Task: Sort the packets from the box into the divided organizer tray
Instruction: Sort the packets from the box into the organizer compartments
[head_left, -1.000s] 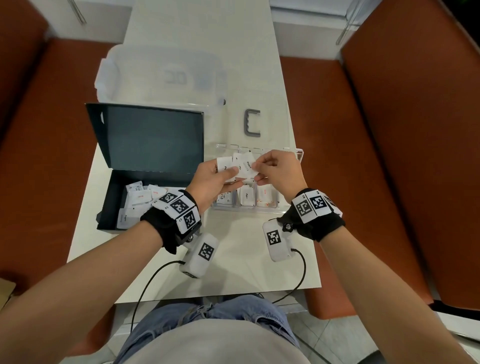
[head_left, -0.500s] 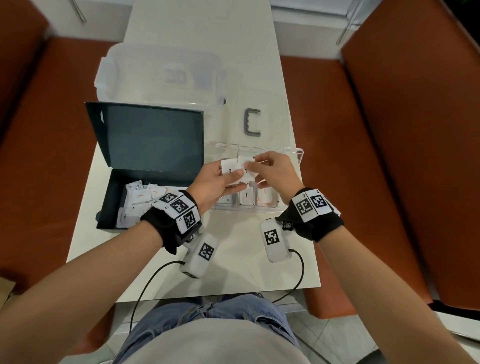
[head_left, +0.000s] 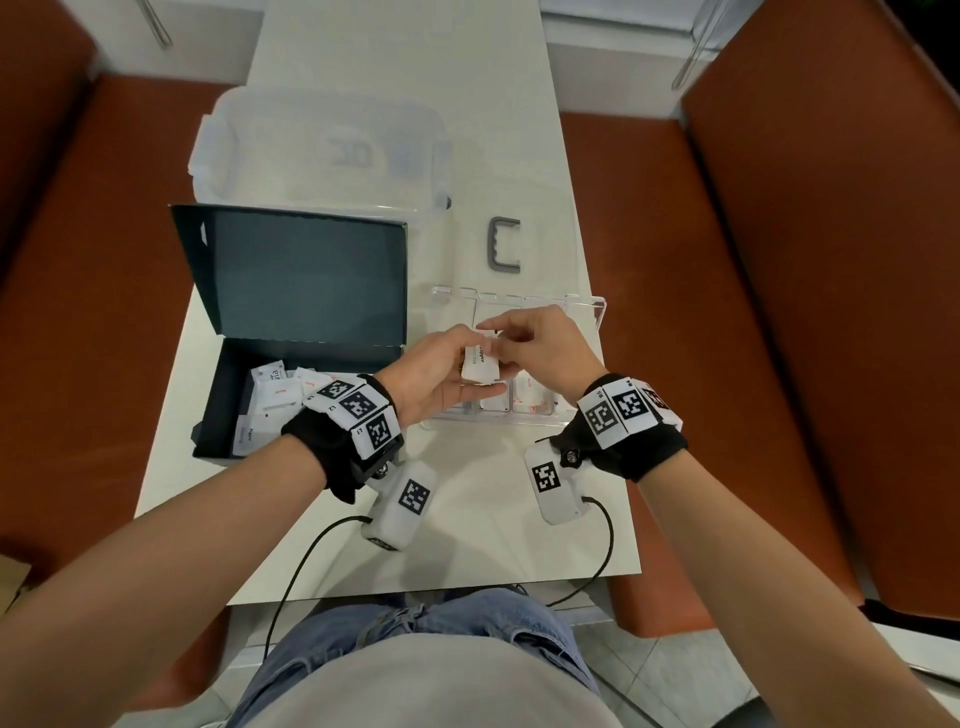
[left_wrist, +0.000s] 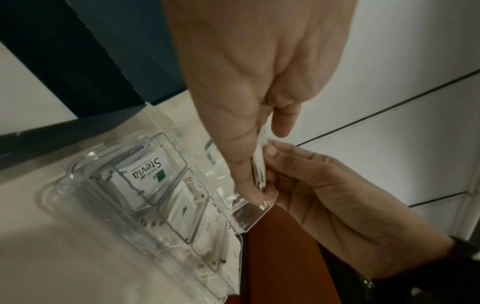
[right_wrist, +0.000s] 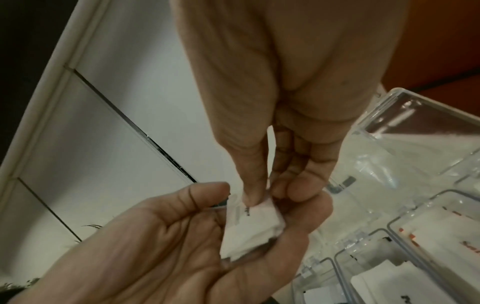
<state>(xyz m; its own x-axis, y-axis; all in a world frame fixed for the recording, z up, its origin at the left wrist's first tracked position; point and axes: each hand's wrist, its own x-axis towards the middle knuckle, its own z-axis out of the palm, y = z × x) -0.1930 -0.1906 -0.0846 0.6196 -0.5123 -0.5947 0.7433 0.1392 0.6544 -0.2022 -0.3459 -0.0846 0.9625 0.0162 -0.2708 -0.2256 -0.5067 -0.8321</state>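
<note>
My left hand (head_left: 451, 359) holds a small stack of white packets (head_left: 480, 365) just above the clear divided organizer tray (head_left: 592, 310). The thumb and fingers of my right hand (head_left: 511, 339) pinch the top packet (right_wrist: 252, 224) of that stack. Seen from the left wrist, the stack (left_wrist: 260, 164) is edge-on between both thumbs. The tray's near compartments (left_wrist: 166, 207) hold sorted packets, one marked Stevia (left_wrist: 145, 170). The dark open box (head_left: 223, 415) lies to the left with several loose packets (head_left: 278, 393) inside.
The box lid (head_left: 301, 275) stands open behind the box. A clear plastic bin (head_left: 322, 150) sits at the back of the white table, and a grey U-shaped piece (head_left: 504, 244) lies behind the tray. Orange-brown benches (head_left: 779, 312) flank the table.
The packets fanned out between my hands have closed into one stack. Both hands have sunk slightly toward the near side of the tray.
</note>
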